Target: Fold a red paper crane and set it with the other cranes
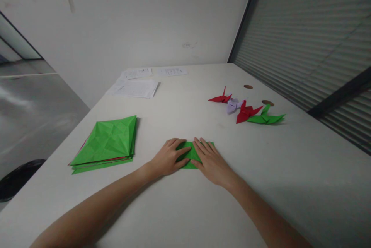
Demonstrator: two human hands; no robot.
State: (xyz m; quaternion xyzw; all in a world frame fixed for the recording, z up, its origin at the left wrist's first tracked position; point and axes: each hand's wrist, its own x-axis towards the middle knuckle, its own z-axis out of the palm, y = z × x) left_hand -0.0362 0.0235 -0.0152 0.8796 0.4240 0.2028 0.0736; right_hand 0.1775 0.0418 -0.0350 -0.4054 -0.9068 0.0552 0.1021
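Observation:
A green sheet of origami paper (189, 165), folded into a rectangle, lies flat on the white table (179, 209) in front of me. My left hand (170, 157) rests on its left part with the fingers spread. On the right part lies my right hand (211, 161), palm down, fingers stretched out and pressing the paper. Both hands cover much of the sheet, so its side edges are partly hidden. Neither hand is closed around anything.
To the left sits a stack of creased paper sheets (111, 139), green on top. Folded paper cranes in red (246, 112), lilac (232, 105) and green (266, 118) stand at the right. Printed papers (135, 88) lie at the back left. Blinds (304, 39) border the right side.

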